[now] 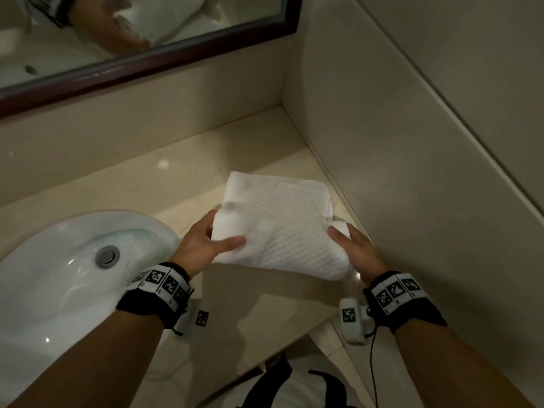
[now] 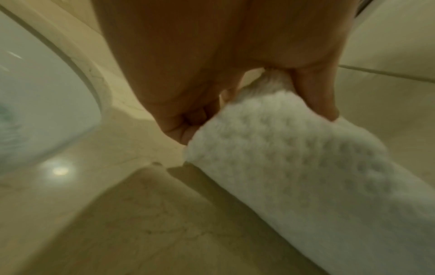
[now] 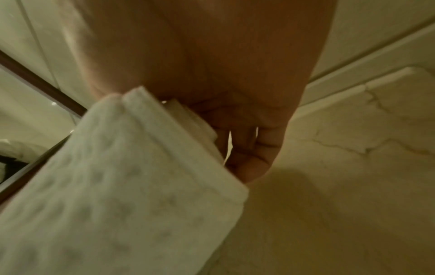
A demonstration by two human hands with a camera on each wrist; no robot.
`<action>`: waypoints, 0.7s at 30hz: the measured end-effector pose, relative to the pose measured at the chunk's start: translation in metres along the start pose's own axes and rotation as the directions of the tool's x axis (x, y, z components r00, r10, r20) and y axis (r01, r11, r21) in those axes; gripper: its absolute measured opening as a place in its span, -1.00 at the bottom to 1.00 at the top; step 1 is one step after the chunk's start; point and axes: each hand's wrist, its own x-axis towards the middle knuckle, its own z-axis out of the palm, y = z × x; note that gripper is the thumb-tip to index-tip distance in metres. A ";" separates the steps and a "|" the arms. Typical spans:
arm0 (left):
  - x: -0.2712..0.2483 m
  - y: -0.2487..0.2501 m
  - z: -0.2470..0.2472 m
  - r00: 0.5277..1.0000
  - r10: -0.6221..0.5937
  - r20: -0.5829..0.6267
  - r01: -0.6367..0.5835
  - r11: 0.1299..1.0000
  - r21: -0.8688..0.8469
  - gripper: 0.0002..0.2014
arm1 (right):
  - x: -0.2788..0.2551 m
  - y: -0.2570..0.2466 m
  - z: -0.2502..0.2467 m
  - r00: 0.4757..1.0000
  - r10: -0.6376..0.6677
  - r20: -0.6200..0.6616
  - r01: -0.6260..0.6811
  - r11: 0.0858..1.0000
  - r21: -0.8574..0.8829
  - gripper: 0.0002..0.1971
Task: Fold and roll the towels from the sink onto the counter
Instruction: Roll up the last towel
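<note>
A white waffle-weave towel (image 1: 279, 228) lies folded on the beige marble counter (image 1: 182, 172), its near part curled up into a loose roll. My left hand (image 1: 210, 240) grips the roll's left end, thumb on top and fingers tucked behind. At the right end, my right hand (image 1: 348, 242) holds the towel the same way. The left wrist view shows the towel (image 2: 294, 167) pinched between thumb and fingers of the left hand (image 2: 247, 104). The right wrist view shows the towel's hemmed end (image 3: 132, 167) against the curled fingers (image 3: 249, 145) of my right hand.
A white sink basin (image 1: 59, 269) with a metal drain plug (image 1: 107, 256) sits left of the towel. A dark-framed mirror (image 1: 141, 63) runs along the back wall. A tiled side wall (image 1: 412, 142) closes the counter's right side. The counter's front edge is near my wrists.
</note>
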 end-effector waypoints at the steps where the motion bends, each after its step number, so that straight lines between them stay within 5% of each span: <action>1: 0.004 0.000 0.001 0.999 -0.025 -0.032 0.024 1.000 -0.012 -0.39 | 0.000 -0.003 0.000 0.999 -0.038 0.015 0.038 0.999 0.003 -0.58; 3: 0.012 0.002 0.003 0.995 -0.064 -0.078 0.063 0.998 -0.007 -0.54 | 0.001 -0.005 -0.002 0.990 -0.122 0.076 0.122 0.993 0.010 -0.48; 5: 0.019 0.006 0.004 0.989 -0.109 -0.105 0.110 0.994 0.013 -0.73 | 0.007 -0.003 -0.007 0.973 -0.189 0.133 0.199 0.978 -0.060 -0.15; 8: 0.028 0.013 0.004 0.974 -0.192 -0.123 0.195 0.981 0.018 -0.68 | 0.016 0.001 -0.015 0.954 -0.239 0.181 0.279 0.929 -0.245 0.09; 13: 0.038 0.024 -0.001 0.951 -0.267 -0.155 0.276 0.961 0.036 -0.48 | 0.026 -0.008 -0.015 0.933 -0.341 0.115 0.358 0.909 -0.214 -0.31; 18: 0.028 0.032 0.006 0.986 -0.156 -0.058 0.154 0.988 -0.033 -0.77 | 0.032 -0.016 -0.008 0.962 -0.273 -0.004 0.270 0.951 -0.148 -0.61; 21: 0.034 0.018 -0.001 0.999 -0.032 0.041 0.034 0.997 -0.067 -0.13 | 0.041 -0.017 -0.004 0.982 -0.156 -0.103 0.141 0.979 -0.145 -0.49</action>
